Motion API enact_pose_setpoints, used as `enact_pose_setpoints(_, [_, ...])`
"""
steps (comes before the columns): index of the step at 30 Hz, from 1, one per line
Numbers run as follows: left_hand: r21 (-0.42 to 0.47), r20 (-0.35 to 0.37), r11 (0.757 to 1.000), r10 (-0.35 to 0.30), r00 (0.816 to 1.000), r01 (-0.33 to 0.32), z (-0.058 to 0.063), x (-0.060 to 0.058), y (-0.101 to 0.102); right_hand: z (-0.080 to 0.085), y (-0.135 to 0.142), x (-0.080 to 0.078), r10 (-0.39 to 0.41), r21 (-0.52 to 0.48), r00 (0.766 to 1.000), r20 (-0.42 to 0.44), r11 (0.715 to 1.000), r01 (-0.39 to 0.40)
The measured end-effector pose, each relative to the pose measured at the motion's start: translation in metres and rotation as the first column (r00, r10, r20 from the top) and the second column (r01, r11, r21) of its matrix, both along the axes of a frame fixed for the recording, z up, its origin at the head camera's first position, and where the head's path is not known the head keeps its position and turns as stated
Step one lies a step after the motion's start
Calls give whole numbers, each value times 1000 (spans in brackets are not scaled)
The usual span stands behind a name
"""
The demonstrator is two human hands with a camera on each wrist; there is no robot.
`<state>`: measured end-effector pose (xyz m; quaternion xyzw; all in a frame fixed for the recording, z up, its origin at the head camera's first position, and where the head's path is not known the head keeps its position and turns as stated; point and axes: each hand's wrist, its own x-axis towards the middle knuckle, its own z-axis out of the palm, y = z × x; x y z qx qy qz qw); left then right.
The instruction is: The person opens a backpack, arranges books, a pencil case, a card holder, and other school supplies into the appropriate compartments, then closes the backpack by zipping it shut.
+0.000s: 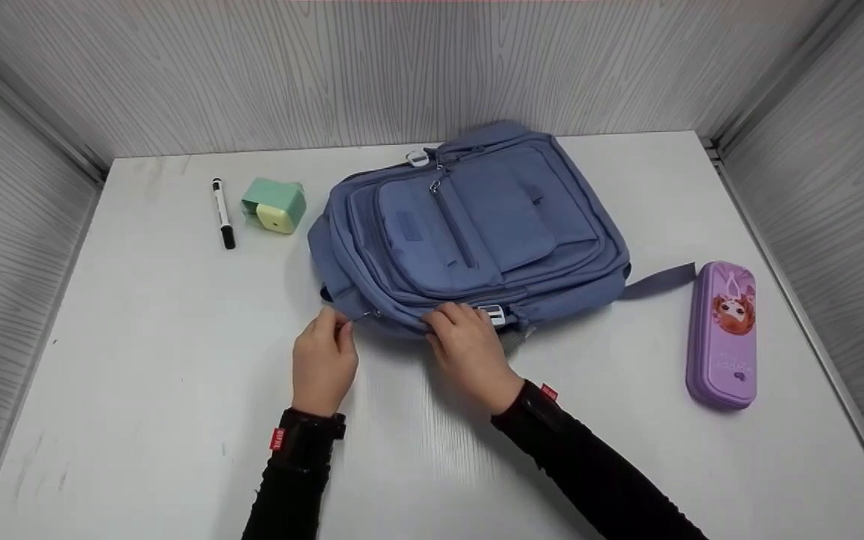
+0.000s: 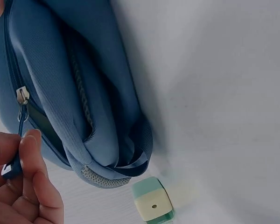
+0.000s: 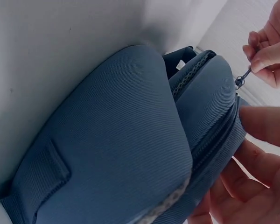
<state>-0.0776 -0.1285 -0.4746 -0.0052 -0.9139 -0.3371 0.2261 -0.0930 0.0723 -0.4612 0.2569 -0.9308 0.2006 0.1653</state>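
A blue backpack (image 1: 507,210) lies on the white table with its front pockets facing up. At its near left edge my left hand (image 1: 325,367) pinches a zipper pull (image 2: 11,169) between thumb and fingers. The pull's cord runs to a metal slider (image 2: 22,95), and the zipper gapes beside it in the left wrist view. Farther right along the same edge, my right hand (image 1: 473,356) grips the backpack's fabric by the zipper seam. Its thumb lies on one side and its fingers on the other in the right wrist view. A white buckle (image 1: 492,315) is close to the right knuckles.
Left of the backpack are a black-and-white marker (image 1: 223,214) and a small green-and-yellow block (image 1: 274,205) with a hole. A purple pencil case (image 1: 724,337) lies at the right, near the end of a backpack strap (image 1: 657,282). Grey wood-grain panels (image 1: 402,75) enclose the table.
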Motion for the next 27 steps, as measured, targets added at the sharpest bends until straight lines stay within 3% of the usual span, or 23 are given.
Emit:
enact_pose_setpoints(11, [-15, -7, 1000, 1, 1000, -1, 6, -16, -6, -6, 5, -1, 21, -61, 999, -36, 998, -23])
enact_pose_setpoints(19, [-1, 4, 999, 39, 999, -39, 10, -22, -16, -11, 22, 8, 85, -72, 992, -95, 993, -92])
enact_pose_setpoints(27, [12, 16, 995, 102, 995, -102, 10, -26, -34, -19, 52, 21, 164, -75, 970, -181, 981, -180])
